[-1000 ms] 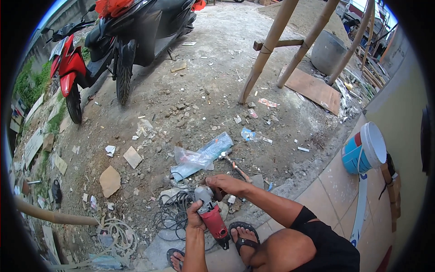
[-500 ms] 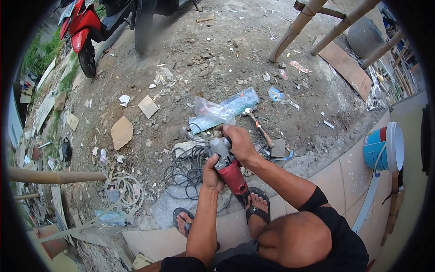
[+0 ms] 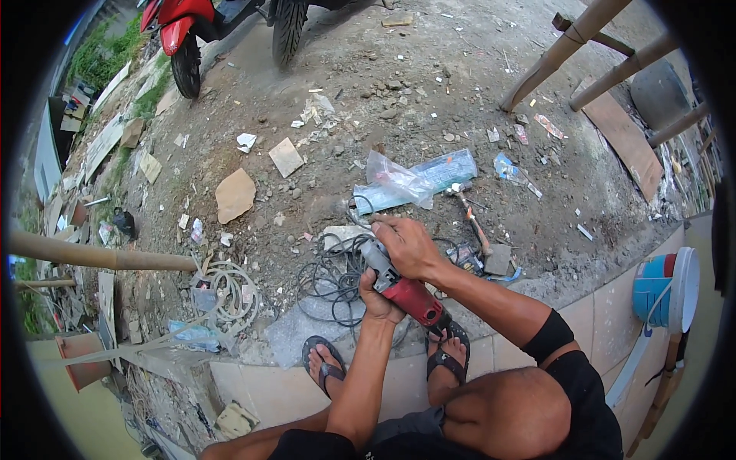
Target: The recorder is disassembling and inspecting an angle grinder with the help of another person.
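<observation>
A red angle grinder (image 3: pixel 416 297) with a grey metal head is held slanted above the ground in front of my feet. My left hand (image 3: pixel 379 303) is closed around its body from the left, thumb up by the grey head. At the head end, my right hand (image 3: pixel 410 249) is closed with bent fingers; its palm hides part of the head, and the fingertips cannot be made out clearly. A dark cable (image 3: pixel 326 280) lies in loose coils to the left. Beyond the hands lie a clear and bluish plastic package (image 3: pixel 437 178) and a hammer (image 3: pixel 473 221).
A grey block (image 3: pixel 498 259) lies by the hammer's handle. A blue and white bucket (image 3: pixel 665 290) rests on the tiled ledge (image 3: pixel 571 326) at right. Bamboo poles (image 3: pixel 556 57) stand far right, another pole (image 3: pixel 107 251) juts in from the left. A red motorbike (image 3: pixel 178 32) is parked far left.
The whole view has shifted, so the scene sits farther right and a little lower. Both hands keep hold of the grinder; the right hand's fingers have shifted slightly at its head.
</observation>
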### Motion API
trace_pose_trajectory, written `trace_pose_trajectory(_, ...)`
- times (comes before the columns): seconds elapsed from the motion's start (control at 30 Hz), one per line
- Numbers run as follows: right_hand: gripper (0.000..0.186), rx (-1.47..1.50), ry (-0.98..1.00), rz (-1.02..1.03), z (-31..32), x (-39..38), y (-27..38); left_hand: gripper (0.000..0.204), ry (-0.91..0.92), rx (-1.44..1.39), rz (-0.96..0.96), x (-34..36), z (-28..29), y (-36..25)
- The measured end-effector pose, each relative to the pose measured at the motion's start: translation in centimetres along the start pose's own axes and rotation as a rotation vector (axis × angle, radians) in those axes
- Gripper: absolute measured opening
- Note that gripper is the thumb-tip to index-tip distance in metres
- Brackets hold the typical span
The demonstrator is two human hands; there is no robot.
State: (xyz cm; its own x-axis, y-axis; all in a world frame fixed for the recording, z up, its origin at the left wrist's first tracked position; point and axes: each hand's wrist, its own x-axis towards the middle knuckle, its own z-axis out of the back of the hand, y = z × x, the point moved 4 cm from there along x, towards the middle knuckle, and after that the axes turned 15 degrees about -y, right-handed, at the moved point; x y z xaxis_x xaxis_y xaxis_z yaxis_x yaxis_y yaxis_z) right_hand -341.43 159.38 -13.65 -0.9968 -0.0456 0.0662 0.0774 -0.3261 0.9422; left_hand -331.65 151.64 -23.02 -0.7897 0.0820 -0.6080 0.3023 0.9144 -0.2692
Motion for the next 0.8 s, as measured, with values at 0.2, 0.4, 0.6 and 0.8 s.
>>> trace_pose_trajectory(0.2, 0.051, 0.318, 0.241, -0.378, -0.8, 1.0, -1.6, 0.075, 0.004, 0.017, 0.009, 0.4, 0.6, -0.7)
trace_pose_trajectory(0.4, 0.043, 0.475, 0.083, -0.417, -1.8, 0.3, -1.8, 0.077, -0.087, -0.023, -0.075, -0.4, -0.7, -0.9)
trace_pose_trajectory(0.6, 0.040, 0.406, 0.044, -0.255, -1.6, 1.0, -3.9, 0.060, -0.188, 0.143, -0.110, -0.3, -0.6, -1.7)
trace_pose_trajectory(0.8, 0.040, 0.361, 0.064, -0.189, -1.5, 0.7, -3.0, 0.063, -0.123, 0.028, -0.032, 0.0, 0.5, -0.9)
